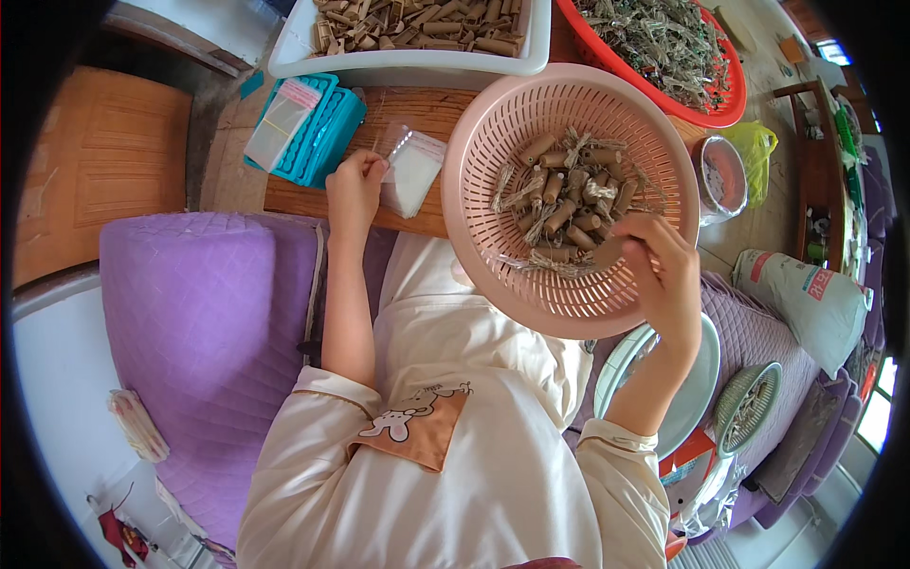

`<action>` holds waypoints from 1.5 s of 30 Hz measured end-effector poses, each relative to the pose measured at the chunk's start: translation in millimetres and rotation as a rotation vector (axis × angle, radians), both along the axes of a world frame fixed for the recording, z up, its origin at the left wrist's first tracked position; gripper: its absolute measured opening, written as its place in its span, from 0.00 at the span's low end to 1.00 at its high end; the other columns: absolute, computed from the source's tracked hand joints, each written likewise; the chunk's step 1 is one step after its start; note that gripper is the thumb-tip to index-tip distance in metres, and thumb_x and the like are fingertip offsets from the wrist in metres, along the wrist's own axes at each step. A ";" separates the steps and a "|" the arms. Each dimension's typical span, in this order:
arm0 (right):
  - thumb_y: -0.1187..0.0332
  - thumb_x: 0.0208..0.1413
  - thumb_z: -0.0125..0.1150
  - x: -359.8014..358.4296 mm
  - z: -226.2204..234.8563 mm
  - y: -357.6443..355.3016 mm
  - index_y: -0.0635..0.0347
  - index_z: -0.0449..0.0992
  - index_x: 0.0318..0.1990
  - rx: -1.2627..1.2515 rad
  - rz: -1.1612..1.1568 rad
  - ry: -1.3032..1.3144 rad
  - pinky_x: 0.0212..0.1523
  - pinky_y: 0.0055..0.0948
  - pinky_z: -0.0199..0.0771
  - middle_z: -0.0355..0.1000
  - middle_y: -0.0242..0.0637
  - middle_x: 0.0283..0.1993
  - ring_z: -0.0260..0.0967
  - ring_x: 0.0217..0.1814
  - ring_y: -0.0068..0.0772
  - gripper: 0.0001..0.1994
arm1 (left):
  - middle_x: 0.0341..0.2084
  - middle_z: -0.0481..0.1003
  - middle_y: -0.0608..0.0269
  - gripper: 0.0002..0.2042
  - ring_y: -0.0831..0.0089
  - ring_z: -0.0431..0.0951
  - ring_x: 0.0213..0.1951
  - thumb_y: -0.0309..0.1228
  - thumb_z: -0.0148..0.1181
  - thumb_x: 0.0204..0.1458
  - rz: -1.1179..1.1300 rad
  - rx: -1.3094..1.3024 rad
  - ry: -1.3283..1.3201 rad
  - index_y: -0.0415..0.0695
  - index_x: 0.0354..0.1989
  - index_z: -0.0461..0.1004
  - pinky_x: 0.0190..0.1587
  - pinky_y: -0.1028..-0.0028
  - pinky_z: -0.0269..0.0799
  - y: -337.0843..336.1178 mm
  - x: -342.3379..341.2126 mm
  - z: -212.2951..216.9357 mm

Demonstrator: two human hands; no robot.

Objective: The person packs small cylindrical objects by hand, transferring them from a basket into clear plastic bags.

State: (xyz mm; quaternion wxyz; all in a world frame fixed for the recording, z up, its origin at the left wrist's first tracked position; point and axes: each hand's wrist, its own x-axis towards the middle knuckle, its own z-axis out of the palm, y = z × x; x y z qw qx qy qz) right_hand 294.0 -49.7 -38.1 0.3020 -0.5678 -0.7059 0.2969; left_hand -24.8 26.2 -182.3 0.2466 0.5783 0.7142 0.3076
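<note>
- Two bare hands work in the head view, the left one at a clear plastic bag and the right one over a pink basket.
- Left hand (352, 195): fingers bent, thumb and forefinger close together at the left edge of the clear plastic bag (413, 176); whether they pinch the film I cannot tell.
- That bag lies on the wooden table (435, 109), just left of the pink basket (481, 113).
- Right hand (661, 268): reaches over the near right part of the basket, fingers curled and fingertips beside brown tubes (556, 216); I cannot tell whether they grip one.
- The tubes lie heaped inside the pink basket, mixed with dried plant bundles (507, 186).
- Far left on the table, a teal tray (334, 134) has clear packets (284, 121) on it.
- Farther off, a white tub (408, 68) holds more brown pieces (417, 26); to its right, a red basket (731, 102) holds dried greenish plant matter (654, 47).
- Right of the pink basket are a round container (720, 177) and a yellow-green bag (755, 161).
- Near right, a small green basket (773, 384) and a white sack (806, 302) rest by purple quilted fabric (758, 322).
</note>
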 end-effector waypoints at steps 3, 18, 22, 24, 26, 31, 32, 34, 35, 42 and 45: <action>0.82 0.48 0.49 11.8 0.7 -8.6 0.68 0.70 0.35 0.003 -0.034 0.158 0.35 0.20 0.66 0.69 0.37 0.34 0.67 0.34 0.26 0.07 | 0.22 0.74 0.50 0.05 0.57 0.76 0.26 0.26 0.54 0.46 -0.034 0.171 0.049 0.39 0.30 0.72 0.29 0.68 0.69 0.3 1.9 0.7; 0.73 0.54 0.47 7.1 -14.3 -20.1 0.69 0.63 0.43 -0.163 0.146 0.828 0.34 0.18 0.63 0.67 0.41 0.37 0.64 0.36 0.23 0.11 | 0.46 0.69 0.51 0.08 0.80 0.69 0.30 0.33 0.61 0.45 -0.382 0.356 -1.008 0.40 0.26 0.73 0.32 0.79 0.65 -49.7 44.2 75.2; 0.75 0.54 0.46 -6.7 -13.6 -18.0 0.68 0.61 0.45 -0.200 0.243 0.872 0.35 0.19 0.64 0.67 0.42 0.37 0.65 0.36 0.24 0.11 | 0.48 0.67 0.48 0.08 0.80 0.69 0.30 0.31 0.64 0.42 -0.674 0.176 -1.231 0.41 0.23 0.73 0.32 0.80 0.65 -64.4 81.2 111.0; 0.77 0.53 0.45 -15.4 -12.9 -18.8 0.68 0.61 0.45 -0.255 0.308 0.951 0.36 0.21 0.65 0.66 0.42 0.37 0.65 0.38 0.26 0.12 | 0.46 0.68 0.48 0.08 0.78 0.71 0.31 0.30 0.65 0.40 -0.902 0.263 -0.827 0.39 0.22 0.73 0.32 0.80 0.66 -61.7 88.3 115.9; 0.79 0.53 0.44 -17.3 -13.4 -17.6 0.69 0.60 0.46 -0.294 0.386 0.990 0.39 0.24 0.66 0.66 0.43 0.37 0.66 0.39 0.27 0.12 | 0.43 0.70 0.50 0.06 0.76 0.73 0.33 0.28 0.64 0.40 -0.862 0.226 -0.770 0.40 0.23 0.74 0.33 0.79 0.68 -60.5 95.9 122.1; 0.80 0.51 0.48 -27.8 -3.9 -24.3 0.68 0.59 0.48 -0.279 0.281 0.960 0.35 0.21 0.67 0.66 0.41 0.35 0.67 0.35 0.26 0.16 | 0.40 0.71 0.54 0.04 0.74 0.75 0.33 0.25 0.62 0.41 -0.706 0.081 -0.813 0.40 0.25 0.74 0.34 0.77 0.69 -64.7 96.3 121.7; 0.81 0.50 0.49 -30.3 -2.5 -27.0 0.68 0.59 0.50 -0.345 0.225 0.980 0.33 0.20 0.67 0.66 0.39 0.35 0.68 0.34 0.25 0.18 | 0.41 0.71 0.55 0.05 0.74 0.75 0.33 0.26 0.61 0.43 -0.650 0.115 -1.044 0.39 0.27 0.73 0.35 0.78 0.70 -66.5 98.3 116.2; 0.82 0.49 0.51 -41.9 -1.4 -30.8 0.67 0.57 0.53 -0.320 0.137 0.936 0.32 0.19 0.67 0.66 0.38 0.34 0.67 0.34 0.23 0.22 | 0.41 0.70 0.55 0.07 0.74 0.75 0.33 0.27 0.61 0.44 -0.586 0.147 -1.274 0.38 0.29 0.73 0.35 0.78 0.70 -69.1 102.4 111.3; 0.83 0.47 0.53 -45.1 -1.4 -31.8 0.67 0.55 0.55 -0.295 0.051 0.890 0.30 0.17 0.66 0.66 0.37 0.34 0.67 0.33 0.21 0.25 | 0.43 0.69 0.56 0.07 0.75 0.75 0.34 0.28 0.60 0.45 -0.583 0.134 -1.463 0.38 0.31 0.72 0.36 0.79 0.71 -70.2 104.3 110.2; 0.80 0.49 0.53 -56.1 5.7 -25.9 0.66 0.65 0.50 -0.169 -0.087 0.768 0.27 0.14 0.64 0.67 0.31 0.29 0.63 0.27 0.16 0.18 | 0.46 0.67 0.55 0.08 0.73 0.75 0.37 0.29 0.58 0.47 -0.396 -0.084 -1.774 0.39 0.33 0.71 0.40 0.78 0.70 -82.8 108.8 110.7; 0.79 0.52 0.51 -55.0 4.4 -22.5 0.68 0.69 0.45 -0.173 -0.069 0.688 0.27 0.14 0.65 0.67 0.31 0.30 0.64 0.28 0.15 0.12 | 0.45 0.68 0.55 0.07 0.76 0.74 0.36 0.28 0.58 0.47 -0.402 -0.044 -1.676 0.38 0.32 0.71 0.39 0.80 0.70 -82.2 109.9 108.4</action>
